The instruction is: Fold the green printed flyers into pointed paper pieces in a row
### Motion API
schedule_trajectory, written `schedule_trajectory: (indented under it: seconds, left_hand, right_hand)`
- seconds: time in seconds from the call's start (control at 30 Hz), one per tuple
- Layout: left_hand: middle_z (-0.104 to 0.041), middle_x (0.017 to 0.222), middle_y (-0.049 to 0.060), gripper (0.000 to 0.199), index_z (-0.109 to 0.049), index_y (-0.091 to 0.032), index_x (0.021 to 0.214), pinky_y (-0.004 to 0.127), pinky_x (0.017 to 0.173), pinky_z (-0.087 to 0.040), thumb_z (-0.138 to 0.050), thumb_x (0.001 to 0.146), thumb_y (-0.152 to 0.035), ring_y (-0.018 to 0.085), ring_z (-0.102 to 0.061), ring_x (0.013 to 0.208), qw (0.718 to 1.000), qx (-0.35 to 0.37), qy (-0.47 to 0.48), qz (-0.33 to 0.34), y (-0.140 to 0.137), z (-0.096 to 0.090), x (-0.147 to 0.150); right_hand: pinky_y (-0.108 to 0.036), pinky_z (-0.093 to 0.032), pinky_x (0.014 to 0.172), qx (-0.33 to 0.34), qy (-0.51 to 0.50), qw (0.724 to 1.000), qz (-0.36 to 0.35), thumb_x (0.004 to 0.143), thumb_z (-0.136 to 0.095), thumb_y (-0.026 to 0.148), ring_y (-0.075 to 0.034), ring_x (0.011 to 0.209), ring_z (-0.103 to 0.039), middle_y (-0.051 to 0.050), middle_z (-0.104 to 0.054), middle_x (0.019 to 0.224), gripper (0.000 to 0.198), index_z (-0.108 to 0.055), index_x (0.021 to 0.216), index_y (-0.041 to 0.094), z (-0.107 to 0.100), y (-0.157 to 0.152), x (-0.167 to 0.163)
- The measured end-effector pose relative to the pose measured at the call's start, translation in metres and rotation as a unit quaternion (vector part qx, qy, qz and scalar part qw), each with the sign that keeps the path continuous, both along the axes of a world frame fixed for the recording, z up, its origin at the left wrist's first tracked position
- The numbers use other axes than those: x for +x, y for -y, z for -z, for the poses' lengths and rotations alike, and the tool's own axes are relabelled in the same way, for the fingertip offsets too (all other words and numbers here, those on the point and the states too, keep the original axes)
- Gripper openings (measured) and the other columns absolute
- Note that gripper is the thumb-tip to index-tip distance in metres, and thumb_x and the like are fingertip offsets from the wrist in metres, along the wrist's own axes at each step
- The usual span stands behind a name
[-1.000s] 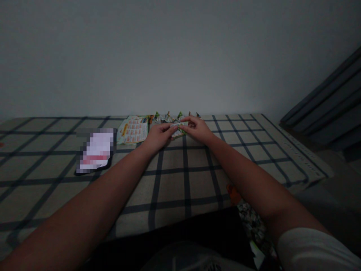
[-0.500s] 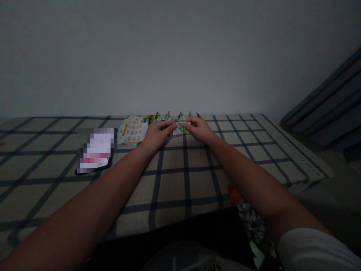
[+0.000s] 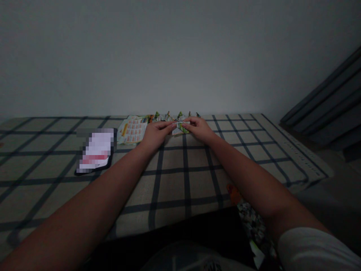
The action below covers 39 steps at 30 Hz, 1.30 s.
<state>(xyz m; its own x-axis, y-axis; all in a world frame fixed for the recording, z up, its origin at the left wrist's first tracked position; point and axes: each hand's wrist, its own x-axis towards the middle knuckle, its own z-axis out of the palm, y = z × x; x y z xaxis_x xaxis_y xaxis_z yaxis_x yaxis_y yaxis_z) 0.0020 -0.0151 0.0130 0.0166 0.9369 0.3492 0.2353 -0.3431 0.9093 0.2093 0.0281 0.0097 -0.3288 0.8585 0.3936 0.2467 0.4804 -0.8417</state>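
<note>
Between both hands is a small piece of printed paper (image 3: 177,131), white and green, lying low over the checked cloth. My left hand (image 3: 158,131) pinches its left side with thumb and fingertips. My right hand (image 3: 199,128) grips its right side, the thumb pressed on the green part. Just behind the hands, against the wall, stand several small folded paper pieces (image 3: 181,114) with pointed tops. Left of my left hand lies a stack of printed sheets (image 3: 134,130) with rows of small pictures. The hands hide part of the paper's far edge.
A phone (image 3: 97,150) with a blurred screen lies on the checked cloth (image 3: 172,184) at the left. By my right forearm, a bag with a crumpled dark-and-white pattern (image 3: 252,220) sits at the near edge. Behind is a plain wall (image 3: 180,56); a grey curtain (image 3: 329,101) hangs at the right.
Both hands stay in nearly the same place. The paper between them has shifted slightly, and a little more of its left part shows.
</note>
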Motion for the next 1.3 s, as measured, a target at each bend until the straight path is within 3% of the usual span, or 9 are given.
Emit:
schedule_trajectory:
  seconds: [0.2, 0.47, 0.7, 1.3]
  left_hand:
    - [-0.082, 0.101, 0.009, 0.045, -0.085, -0.019, 0.102, 0.037, 0.089, -0.054, -0.082, 0.076, -0.055, 0.026, -0.072, 0.097, 1.000, -0.006, 0.005, -0.005, -0.0011, 0.0016, 0.0004]
    - [-0.078, 0.082, 0.007, 0.039, -0.084, -0.016, 0.095, 0.031, 0.073, -0.052, -0.081, 0.075, -0.049, 0.020, -0.066, 0.076, 0.999, -0.029, 0.031, -0.011, -0.0022, 0.0014, 0.0006]
    - [-0.077, 0.082, 0.007, 0.040, -0.081, -0.016, 0.088, 0.030, 0.068, -0.051, -0.081, 0.071, -0.052, 0.017, -0.063, 0.069, 0.999, -0.040, 0.022, 0.009, -0.0036, 0.0024, 0.0013]
    - [-0.073, 0.070, 0.005, 0.040, -0.082, -0.016, 0.084, 0.028, 0.060, -0.045, -0.082, 0.069, -0.053, 0.016, -0.059, 0.062, 0.999, -0.049, 0.003, 0.003, -0.0034, 0.0021, 0.0008]
  right_hand:
    - [-0.031, -0.050, 0.079, 0.011, 0.010, 1.000, 0.002, 0.085, -0.073, 0.040, -0.018, 0.084, -0.064, -0.007, -0.074, 0.093, 0.027, -0.074, 0.094, 0.014, -0.0008, 0.0010, -0.0001]
    - [-0.030, -0.049, 0.077, 0.008, 0.021, 1.000, 0.003, 0.085, -0.074, 0.040, -0.017, 0.083, -0.064, -0.007, -0.074, 0.092, 0.026, -0.075, 0.094, 0.015, -0.0010, 0.0029, -0.0013]
    - [-0.030, -0.048, 0.074, 0.005, 0.031, 1.000, 0.000, 0.084, -0.075, 0.041, -0.017, 0.081, -0.063, -0.007, -0.074, 0.091, 0.027, -0.075, 0.092, 0.016, 0.0027, 0.0004, -0.0001]
    - [-0.029, -0.044, 0.070, 0.029, 0.046, 0.998, -0.017, 0.085, -0.070, 0.048, -0.016, 0.076, -0.056, -0.003, -0.066, 0.079, 0.032, -0.067, 0.080, 0.017, -0.0027, 0.0050, -0.0016]
